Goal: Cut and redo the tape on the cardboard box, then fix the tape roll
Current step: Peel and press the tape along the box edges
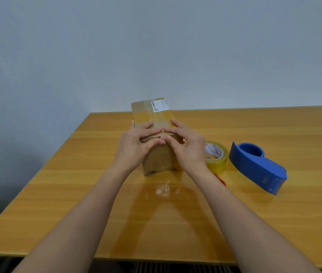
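A brown cardboard box [153, 113] stands in the middle of the wooden table, with yellowish tape across its top and a white label at the far end. My left hand [136, 146] and my right hand [187, 144] both rest on the near top edge of the box, fingers flat on top and thumbs touching on the front face. Neither hand holds a tool. A roll of yellowish tape [216, 157] lies just right of my right wrist. A blue tape dispenser [258, 166] lies on its side further right, with no roll in it.
A red-handled tool [221, 180] pokes out from under my right forearm, mostly hidden. The wooden table [77, 194] ends at a near edge close to me and a left edge beside a grey wall.
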The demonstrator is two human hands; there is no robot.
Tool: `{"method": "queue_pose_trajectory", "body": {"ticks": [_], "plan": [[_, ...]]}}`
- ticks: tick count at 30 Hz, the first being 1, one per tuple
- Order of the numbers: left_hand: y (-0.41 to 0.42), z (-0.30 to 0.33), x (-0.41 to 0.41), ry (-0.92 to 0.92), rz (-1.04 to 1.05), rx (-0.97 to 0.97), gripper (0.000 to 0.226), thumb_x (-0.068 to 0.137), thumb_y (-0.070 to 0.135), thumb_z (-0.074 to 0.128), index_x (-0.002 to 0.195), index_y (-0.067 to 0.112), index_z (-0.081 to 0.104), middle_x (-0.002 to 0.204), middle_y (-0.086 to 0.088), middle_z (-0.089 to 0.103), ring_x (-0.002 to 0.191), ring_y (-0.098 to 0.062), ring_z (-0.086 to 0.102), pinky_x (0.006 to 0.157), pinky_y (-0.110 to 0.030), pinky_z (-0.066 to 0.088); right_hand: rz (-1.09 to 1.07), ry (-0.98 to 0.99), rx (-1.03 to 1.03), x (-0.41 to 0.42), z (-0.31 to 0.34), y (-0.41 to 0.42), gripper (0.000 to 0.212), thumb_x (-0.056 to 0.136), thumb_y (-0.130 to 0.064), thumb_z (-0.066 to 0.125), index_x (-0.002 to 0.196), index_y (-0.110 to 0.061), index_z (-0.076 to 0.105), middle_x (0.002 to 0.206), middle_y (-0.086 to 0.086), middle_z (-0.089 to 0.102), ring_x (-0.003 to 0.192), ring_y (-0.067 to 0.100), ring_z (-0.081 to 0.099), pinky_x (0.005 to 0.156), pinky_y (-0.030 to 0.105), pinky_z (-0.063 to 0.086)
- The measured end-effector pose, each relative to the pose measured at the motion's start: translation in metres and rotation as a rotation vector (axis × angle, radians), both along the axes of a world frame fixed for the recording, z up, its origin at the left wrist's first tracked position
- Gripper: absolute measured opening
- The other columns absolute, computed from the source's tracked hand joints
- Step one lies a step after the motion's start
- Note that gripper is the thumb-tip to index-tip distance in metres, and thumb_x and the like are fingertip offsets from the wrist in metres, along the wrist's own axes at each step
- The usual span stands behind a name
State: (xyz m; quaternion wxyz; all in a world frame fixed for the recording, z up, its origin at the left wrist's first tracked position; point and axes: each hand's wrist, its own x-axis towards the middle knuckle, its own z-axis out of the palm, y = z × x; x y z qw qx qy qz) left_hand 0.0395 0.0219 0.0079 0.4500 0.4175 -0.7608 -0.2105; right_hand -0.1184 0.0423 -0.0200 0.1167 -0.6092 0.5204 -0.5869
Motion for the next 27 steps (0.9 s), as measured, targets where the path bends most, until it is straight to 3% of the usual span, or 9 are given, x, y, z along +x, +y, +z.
{"method": "queue_pose_trajectory", "body": {"ticks": [3, 8, 12, 18, 20, 22, 25, 27], "plan": [[-0.001, 0.0, 0.001, -0.011, -0.001, -0.005, 0.04, 0.074, 0.027, 0.078, 0.111, 0.031, 0.064, 0.127, -0.012, 0.063, 0.116, 0.011, 0.047, 0.116, -0.05, 0.024, 0.012, -0.01, -0.009, -0.001, 0.001, 0.001, 0.024, 0.082, -0.03, 0.072, 0.106, -0.024, 0.075, 0.131, 0.0, 0.062, 0.113, -0.008, 0.048, 0.098, 0.027, 0.047], [-0.002, 0.001, 0.002, -0.035, -0.008, 0.004, 0.034, 0.078, 0.024, 0.075, 0.111, 0.024, 0.068, 0.121, -0.009, 0.067, 0.119, 0.004, 0.05, 0.119, -0.049, 0.018, 0.022, 0.004, -0.017, -0.002, 0.0, 0.002, 0.022, 0.086, -0.028, 0.068, 0.107, -0.022, 0.074, 0.13, 0.001, 0.063, 0.113, -0.007, 0.049, 0.098, 0.031, 0.048], [0.0, 0.003, 0.001, -0.05, -0.014, 0.004, 0.029, 0.083, 0.018, 0.071, 0.112, 0.014, 0.07, 0.121, -0.008, 0.067, 0.117, 0.009, 0.047, 0.12, -0.047, 0.013, 0.038, 0.027, -0.026, -0.003, 0.001, 0.002, 0.021, 0.088, -0.025, 0.066, 0.107, -0.02, 0.074, 0.13, 0.004, 0.063, 0.117, 0.006, 0.056, 0.099, 0.033, 0.048], [0.006, 0.005, 0.007, -0.091, -0.055, 0.017, 0.034, 0.091, 0.008, 0.058, 0.121, 0.023, 0.063, 0.139, -0.01, 0.054, 0.131, -0.001, 0.041, 0.122, -0.042, 0.006, 0.077, 0.114, -0.005, -0.008, 0.0, 0.007, 0.028, 0.093, -0.011, 0.055, 0.114, -0.02, 0.071, 0.136, 0.003, 0.058, 0.124, 0.013, 0.054, 0.104, 0.017, 0.038], [0.01, 0.002, 0.01, -0.101, -0.083, 0.026, 0.039, 0.09, 0.011, 0.055, 0.124, 0.027, 0.061, 0.144, -0.003, 0.049, 0.134, -0.001, 0.038, 0.12, -0.048, 0.013, 0.104, 0.127, 0.001, -0.01, 0.0, 0.011, 0.031, 0.094, -0.011, 0.052, 0.118, -0.022, 0.069, 0.14, 0.0, 0.054, 0.127, 0.008, 0.049, 0.106, 0.018, 0.037], [0.013, -0.003, 0.012, -0.128, -0.074, 0.017, 0.042, 0.085, 0.024, 0.058, 0.126, 0.032, 0.06, 0.145, 0.007, 0.045, 0.134, 0.0, 0.036, 0.114, -0.053, 0.027, 0.122, 0.13, 0.017, -0.01, 0.0, 0.013, 0.031, 0.092, -0.018, 0.057, 0.121, -0.026, 0.066, 0.143, -0.006, 0.051, 0.129, 0.002, 0.044, 0.105, 0.029, 0.042], [0.013, -0.008, 0.009, -0.154, -0.028, -0.014, 0.047, 0.077, 0.049, 0.064, 0.123, 0.037, 0.059, 0.145, 0.01, 0.045, 0.133, -0.005, 0.041, 0.107, -0.048, 0.039, 0.115, 0.132, 0.034, -0.009, 0.0, 0.013, 0.035, 0.086, -0.03, 0.067, 0.121, -0.029, 0.066, 0.144, -0.009, 0.049, 0.127, -0.005, 0.04, 0.102, 0.036, 0.046], [0.01, -0.01, 0.007, -0.144, -0.008, -0.024, 0.048, 0.075, 0.049, 0.07, 0.12, 0.036, 0.06, 0.144, 0.009, 0.046, 0.131, -0.009, 0.045, 0.105, -0.046, 0.041, 0.094, 0.121, 0.025, -0.007, -0.001, 0.012, 0.037, 0.083, -0.031, 0.071, 0.119, -0.028, 0.067, 0.143, -0.009, 0.05, 0.125, -0.006, 0.04, 0.101, 0.038, 0.047]]}}
